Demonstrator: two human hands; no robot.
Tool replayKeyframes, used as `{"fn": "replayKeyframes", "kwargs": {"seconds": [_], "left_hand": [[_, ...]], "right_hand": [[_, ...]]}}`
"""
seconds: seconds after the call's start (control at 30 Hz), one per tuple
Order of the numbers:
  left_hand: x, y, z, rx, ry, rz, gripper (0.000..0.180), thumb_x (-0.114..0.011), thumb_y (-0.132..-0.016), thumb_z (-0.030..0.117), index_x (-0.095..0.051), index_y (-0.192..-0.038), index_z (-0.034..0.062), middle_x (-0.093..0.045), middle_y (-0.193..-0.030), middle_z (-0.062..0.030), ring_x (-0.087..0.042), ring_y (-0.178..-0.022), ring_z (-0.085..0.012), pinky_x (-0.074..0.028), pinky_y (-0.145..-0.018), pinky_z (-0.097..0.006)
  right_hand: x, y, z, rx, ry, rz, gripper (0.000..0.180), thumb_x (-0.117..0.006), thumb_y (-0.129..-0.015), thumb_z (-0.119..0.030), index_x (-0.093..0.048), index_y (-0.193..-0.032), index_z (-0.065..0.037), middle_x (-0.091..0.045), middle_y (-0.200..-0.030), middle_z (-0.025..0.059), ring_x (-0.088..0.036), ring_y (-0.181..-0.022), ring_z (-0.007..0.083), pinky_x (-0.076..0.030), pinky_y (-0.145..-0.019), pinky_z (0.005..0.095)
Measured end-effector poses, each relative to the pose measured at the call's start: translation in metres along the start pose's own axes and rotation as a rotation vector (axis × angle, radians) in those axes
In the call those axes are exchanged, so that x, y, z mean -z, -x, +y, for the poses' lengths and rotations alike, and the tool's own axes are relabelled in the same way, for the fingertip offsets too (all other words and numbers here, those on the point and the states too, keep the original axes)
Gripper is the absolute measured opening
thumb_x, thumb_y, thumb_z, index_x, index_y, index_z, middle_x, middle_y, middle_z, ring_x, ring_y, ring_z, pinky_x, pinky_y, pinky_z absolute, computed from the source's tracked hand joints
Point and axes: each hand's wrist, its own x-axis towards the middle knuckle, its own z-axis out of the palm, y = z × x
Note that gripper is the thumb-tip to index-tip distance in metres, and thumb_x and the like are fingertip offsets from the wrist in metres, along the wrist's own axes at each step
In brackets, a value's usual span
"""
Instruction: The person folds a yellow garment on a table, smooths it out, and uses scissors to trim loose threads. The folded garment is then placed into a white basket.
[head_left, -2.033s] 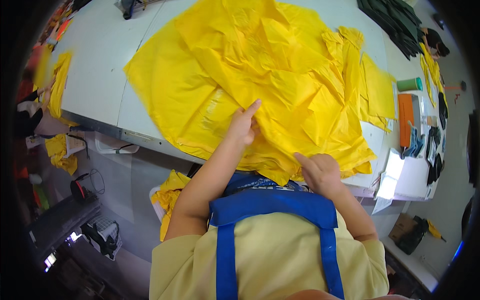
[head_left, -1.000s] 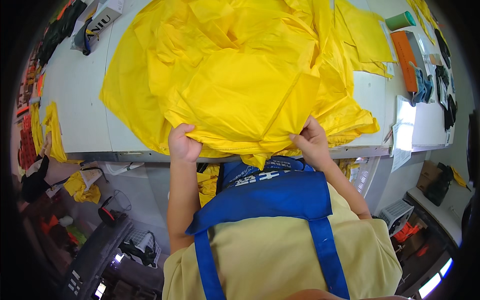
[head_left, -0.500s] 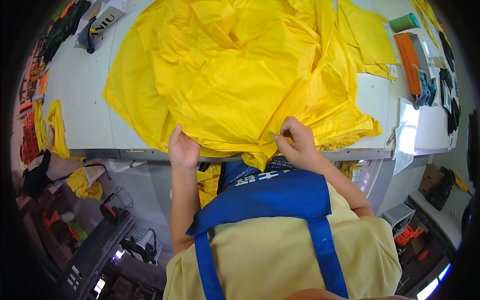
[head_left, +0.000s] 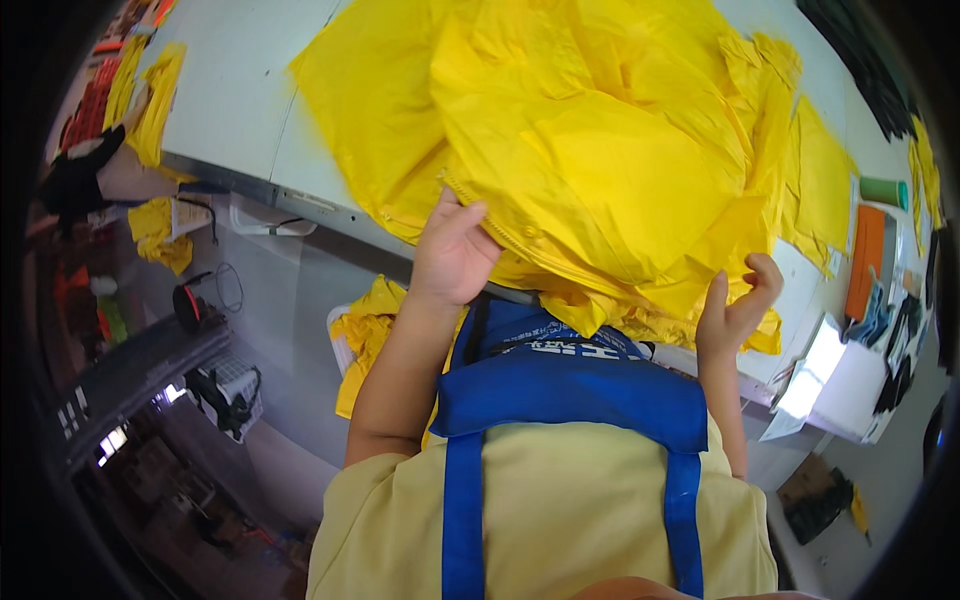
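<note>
A large yellow garment [head_left: 610,130] of thin, smooth fabric lies bunched over the table's near edge. A zipper runs along its near border, with a small round snap beside it. My left hand [head_left: 455,250] pinches this zipped edge, thumb on top and the other fingers partly hidden under the fabric. At the garment's right side, my right hand [head_left: 738,305] is raised with thumb and curled fingers apart, and nothing shows between them. A gathered part of the garment hangs over the edge in front of my blue apron [head_left: 570,390].
The white table [head_left: 235,90] has a metal edge. To the right are folded yellow pieces [head_left: 815,185], a green roll [head_left: 884,193], an orange box [head_left: 865,260] and papers [head_left: 808,375]. More yellow fabric [head_left: 370,335] sits below the table. At far left, another person's arm [head_left: 90,150] reaches toward yellow cloth.
My right hand has let go of the garment's edge and moved right. The left hand has lifted the zipped edge farther onto the table. My view has turned and shifted.
</note>
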Motion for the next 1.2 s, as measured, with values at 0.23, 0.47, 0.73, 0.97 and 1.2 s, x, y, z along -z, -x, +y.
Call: {"fn": "replayKeyframes", "kwargs": {"seconds": [0.23, 0.47, 0.73, 0.97, 1.2], "left_hand": [[-0.02, 0.005, -0.027, 0.074, -0.258, -0.078, 0.078, -0.064, -0.079, -0.004, -0.022, -0.144, 0.0094, -0.042, -0.137, -0.0062, -0.044, -0.125, -0.0183, -0.034, -0.105, -0.033], [0.013, -0.02, -0.021, 0.009, 0.044, 0.084, 0.03, -0.056, -0.091, 0.009, -0.049, -0.12, 0.0053, -0.058, -0.114, -0.0066, -0.059, -0.101, -0.016, -0.048, -0.087, -0.03], [0.002, 0.002, 0.004, -0.152, -0.324, -0.002, 0.018, -0.056, -0.09, 0.002, -0.053, -0.108, 0.0035, -0.061, -0.099, -0.0041, -0.058, -0.09, -0.0104, -0.047, -0.08, -0.024], [-0.001, 0.007, 0.01, -0.493, -0.325, -0.001, 0.028, -0.056, -0.084, -0.011, -0.046, -0.101, 0.01, -0.051, -0.1, -0.0063, -0.051, -0.089, -0.0116, -0.044, -0.082, -0.023], [0.002, 0.019, 0.006, -0.381, -0.683, 0.021, 0.016, -0.059, -0.087, -0.004, -0.056, -0.101, 0.001, -0.051, -0.094, -0.0021, -0.051, -0.084, -0.0087, -0.043, -0.075, -0.022]], "right_hand": [[-0.043, -0.044, -0.092, 0.487, -0.17, -0.724, 0.026, -0.071, -0.071, -0.013, -0.053, -0.089, -0.006, -0.056, -0.08, 0.011, -0.055, -0.08, 0.0312, -0.042, -0.073, 0.039], [-0.041, -0.044, -0.086, 0.587, -0.253, -0.969, 0.019, -0.071, -0.073, -0.016, -0.054, -0.077, -0.007, -0.056, -0.073, 0.0103, -0.055, -0.074, 0.0324, -0.042, -0.07, 0.0398], [-0.075, -0.118, -0.164, 0.817, -0.518, -0.854, 0.048, -0.067, -0.079, -0.04, -0.059, -0.11, -0.005, -0.061, -0.108, 0.0121, -0.055, -0.106, 0.0322, -0.029, -0.105, 0.0464], [-0.103, -0.162, -0.173, 0.819, -0.524, -1.405, 0.024, -0.072, -0.078, -0.027, -0.063, -0.083, -0.005, -0.058, -0.077, 0.0049, -0.058, -0.081, 0.0225, -0.016, -0.112, 0.0504], [-0.113, -0.133, -0.168, 0.543, -0.591, -1.23, 0.018, -0.07, -0.08, -0.017, -0.06, -0.084, -0.003, -0.058, -0.078, 0.0062, -0.056, -0.077, 0.0208, -0.046, -0.085, 0.037]]}}
